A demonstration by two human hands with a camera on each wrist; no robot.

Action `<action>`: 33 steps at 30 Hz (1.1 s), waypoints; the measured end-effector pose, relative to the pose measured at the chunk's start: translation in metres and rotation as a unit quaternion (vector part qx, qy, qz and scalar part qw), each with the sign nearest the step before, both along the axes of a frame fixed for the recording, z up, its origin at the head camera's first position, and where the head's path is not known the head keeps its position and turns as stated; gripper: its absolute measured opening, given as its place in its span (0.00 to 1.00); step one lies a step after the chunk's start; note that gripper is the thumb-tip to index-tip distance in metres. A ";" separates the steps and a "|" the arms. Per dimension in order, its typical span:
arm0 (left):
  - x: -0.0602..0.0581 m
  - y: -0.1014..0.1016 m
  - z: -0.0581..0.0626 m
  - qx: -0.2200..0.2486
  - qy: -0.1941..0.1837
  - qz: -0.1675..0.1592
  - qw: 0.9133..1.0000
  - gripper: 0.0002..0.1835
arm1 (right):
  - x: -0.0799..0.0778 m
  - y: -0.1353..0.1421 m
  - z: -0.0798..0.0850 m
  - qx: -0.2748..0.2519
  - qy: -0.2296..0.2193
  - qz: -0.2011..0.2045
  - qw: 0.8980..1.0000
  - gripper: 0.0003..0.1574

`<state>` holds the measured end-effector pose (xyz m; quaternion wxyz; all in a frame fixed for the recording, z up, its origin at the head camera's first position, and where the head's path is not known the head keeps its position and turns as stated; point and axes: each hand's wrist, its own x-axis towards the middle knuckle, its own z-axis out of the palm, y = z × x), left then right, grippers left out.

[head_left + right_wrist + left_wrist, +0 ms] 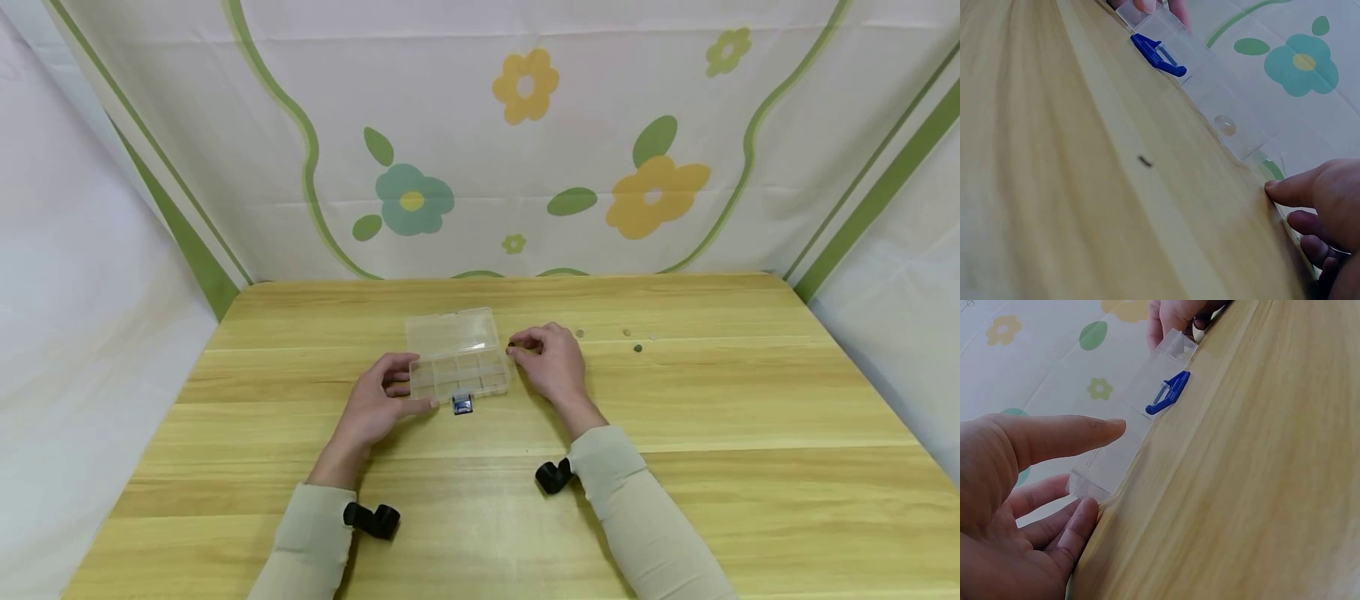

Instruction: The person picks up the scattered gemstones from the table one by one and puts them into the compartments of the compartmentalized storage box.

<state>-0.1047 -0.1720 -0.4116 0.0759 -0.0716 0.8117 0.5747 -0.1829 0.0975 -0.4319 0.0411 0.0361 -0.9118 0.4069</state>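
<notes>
A clear plastic compartment box [459, 375] lies on the table with its lid [450, 333] folded back and a blue latch [462, 405] at its front. My left hand [378, 398] holds the box's left end, thumb along the front and fingers at the side and back corner. Just off the right end, my right hand [553, 364] pinches a small dark piece [511, 344] between thumb and forefinger; its kind is too small to tell. In the right wrist view a small clear roundish piece [1225, 125] shows in the box's right part.
Several tiny pieces lie right of my right hand, among them a dark green one [637, 348], a greyish one [580, 333] and a pale one [626, 332]. A small dark speck [1145, 161] marks the wooden table [465, 517]. Behind hangs a flowered cloth [480, 150].
</notes>
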 end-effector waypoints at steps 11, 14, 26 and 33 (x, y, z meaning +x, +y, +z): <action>0.001 -0.001 0.000 -0.002 -0.001 0.001 1.000 0.41 | 0.001 -0.001 0.001 -0.002 0.002 0.000 1.000 0.07; 0.001 -0.001 0.000 -0.003 -0.002 0.001 1.000 0.41 | 0.001 -0.001 0.000 -0.002 0.004 -0.003 1.000 0.07; 0.001 -0.001 0.000 0.002 -0.001 -0.001 1.000 0.42 | 0.002 0.000 0.000 -0.019 0.011 -0.008 1.000 0.07; 0.000 -0.002 0.000 0.003 -0.002 -0.004 1.000 0.42 | 0.002 0.000 0.001 -0.035 0.002 -0.014 0.999 0.08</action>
